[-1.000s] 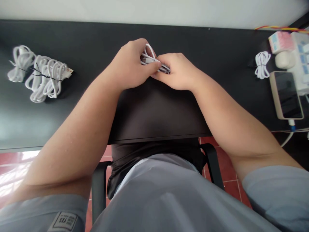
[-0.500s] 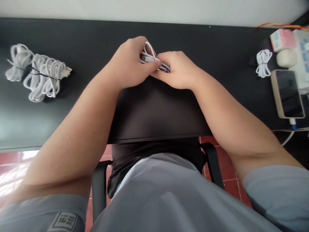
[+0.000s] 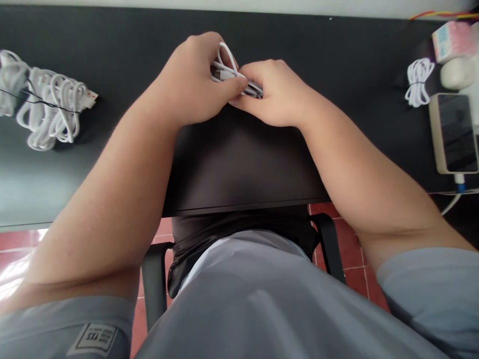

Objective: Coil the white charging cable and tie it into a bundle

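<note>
Both hands meet over the dark table (image 3: 247, 159), closed around one folded white cable (image 3: 226, 60). My left hand (image 3: 202, 82) grips the looped end, its thumb lying across the strands. A metal plug shows between the thumb and fingers. My right hand (image 3: 275, 92) pinches the other end of the bundle, where the strands look greyer. The fingertips of both hands come close together and hide the middle of the cable.
Several white cable bundles (image 3: 56, 104) with dark ties lie on the left. On the right are a tied white cable (image 3: 419, 82), a pink box (image 3: 452, 41), a round white object (image 3: 457, 73) and a phone (image 3: 457, 132) with a cable plugged in.
The camera view has tilted slightly down, so the table and everything on it sit higher in the picture. Both hands keep nearly the same grip on the cable.
</note>
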Tool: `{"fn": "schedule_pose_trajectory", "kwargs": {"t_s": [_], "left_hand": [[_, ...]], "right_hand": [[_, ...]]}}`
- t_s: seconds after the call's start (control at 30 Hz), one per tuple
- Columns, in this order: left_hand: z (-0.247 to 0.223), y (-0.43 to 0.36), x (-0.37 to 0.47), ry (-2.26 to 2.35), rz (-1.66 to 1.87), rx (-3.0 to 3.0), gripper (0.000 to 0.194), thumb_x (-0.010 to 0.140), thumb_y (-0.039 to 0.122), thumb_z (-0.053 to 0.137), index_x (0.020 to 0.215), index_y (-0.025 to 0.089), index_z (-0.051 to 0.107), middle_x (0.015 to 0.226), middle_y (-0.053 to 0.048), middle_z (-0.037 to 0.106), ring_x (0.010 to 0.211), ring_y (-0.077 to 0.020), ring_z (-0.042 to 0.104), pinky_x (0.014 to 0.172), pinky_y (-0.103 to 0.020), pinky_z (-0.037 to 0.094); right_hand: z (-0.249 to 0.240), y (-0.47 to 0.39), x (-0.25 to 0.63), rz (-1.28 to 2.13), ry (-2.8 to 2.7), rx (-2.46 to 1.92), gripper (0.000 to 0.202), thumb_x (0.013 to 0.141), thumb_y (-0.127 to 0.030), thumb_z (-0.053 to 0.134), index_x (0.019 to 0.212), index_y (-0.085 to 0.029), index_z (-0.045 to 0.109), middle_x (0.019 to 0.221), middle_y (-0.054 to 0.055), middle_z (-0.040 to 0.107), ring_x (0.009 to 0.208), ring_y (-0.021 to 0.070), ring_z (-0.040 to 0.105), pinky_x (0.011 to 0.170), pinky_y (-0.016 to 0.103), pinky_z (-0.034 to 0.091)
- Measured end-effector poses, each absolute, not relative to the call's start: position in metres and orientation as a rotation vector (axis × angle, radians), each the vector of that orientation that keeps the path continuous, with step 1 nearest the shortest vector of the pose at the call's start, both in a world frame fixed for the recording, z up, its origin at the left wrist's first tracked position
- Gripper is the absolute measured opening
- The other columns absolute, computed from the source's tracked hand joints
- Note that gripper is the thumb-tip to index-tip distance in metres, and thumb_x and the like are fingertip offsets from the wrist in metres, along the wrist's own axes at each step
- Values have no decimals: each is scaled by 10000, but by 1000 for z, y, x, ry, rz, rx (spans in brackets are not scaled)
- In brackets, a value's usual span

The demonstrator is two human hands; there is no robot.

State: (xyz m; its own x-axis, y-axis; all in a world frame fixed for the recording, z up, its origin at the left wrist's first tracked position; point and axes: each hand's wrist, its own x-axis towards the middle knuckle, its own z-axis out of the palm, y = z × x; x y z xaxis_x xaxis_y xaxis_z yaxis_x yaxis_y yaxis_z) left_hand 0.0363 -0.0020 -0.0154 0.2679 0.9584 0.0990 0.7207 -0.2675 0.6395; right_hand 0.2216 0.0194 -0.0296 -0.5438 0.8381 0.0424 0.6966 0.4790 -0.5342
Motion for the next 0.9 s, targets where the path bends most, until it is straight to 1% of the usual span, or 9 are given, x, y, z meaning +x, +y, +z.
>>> {"fn": "schedule_pose_trajectory", "kwargs": {"t_s": [0.1, 0.17, 0.37, 0.6, 0.8, 0.9], "left_hand": [[-14, -4, 37, 1520, 655, 2077, 310, 826, 349, 640, 1045, 138, 706, 868, -31, 652, 744, -71, 505, 796, -280, 415], [-13, -5, 38, 1530, 648, 2078, 314, 819, 336, 637, 1049, 136, 714, 852, -26, 648, 744, -66, 507, 811, -282, 424], [-11, -5, 39, 1542, 632, 2090, 349, 801, 325, 637, 1071, 121, 722, 857, -28, 645, 739, -58, 516, 887, -339, 455], [-10, -6, 38, 1533, 610, 2118, 326, 824, 337, 623, 1060, 130, 711, 875, -28, 644, 761, -71, 526, 914, -352, 470], [-8, -7, 39, 1586, 534, 2121, 364, 841, 297, 605, 1161, 143, 686, 908, -28, 630, 774, -69, 523, 963, -361, 482], [-8, -8, 39, 1579, 545, 2120, 365, 840, 292, 607, 1163, 140, 686, 925, -38, 636, 793, -78, 530, 970, -374, 489]], "right_hand": [[-30, 20, 221, 642, -2462, -1314, 264, 891, -474, 624, 797, -230, 582, 833, 35, 661, 771, 165, 553, 710, 319, 337], [-30, 20, 221, 641, -2470, -1306, 278, 897, -486, 620, 815, -223, 588, 858, 36, 660, 767, 154, 534, 716, 314, 332], [-30, 18, 222, 629, -2469, -1283, 266, 903, -456, 613, 829, -201, 593, 888, 40, 657, 777, 144, 511, 716, 308, 309], [-32, 20, 222, 615, -2464, -1275, 265, 918, -443, 635, 843, -189, 617, 889, 36, 668, 809, 141, 556, 726, 298, 342], [-33, 20, 223, 638, -2446, -1268, 261, 902, -458, 646, 842, -205, 618, 909, 36, 683, 822, 155, 567, 739, 304, 347], [-32, 19, 222, 646, -2444, -1263, 255, 900, -445, 638, 831, -202, 602, 890, 34, 670, 811, 149, 560, 736, 302, 343]]}}
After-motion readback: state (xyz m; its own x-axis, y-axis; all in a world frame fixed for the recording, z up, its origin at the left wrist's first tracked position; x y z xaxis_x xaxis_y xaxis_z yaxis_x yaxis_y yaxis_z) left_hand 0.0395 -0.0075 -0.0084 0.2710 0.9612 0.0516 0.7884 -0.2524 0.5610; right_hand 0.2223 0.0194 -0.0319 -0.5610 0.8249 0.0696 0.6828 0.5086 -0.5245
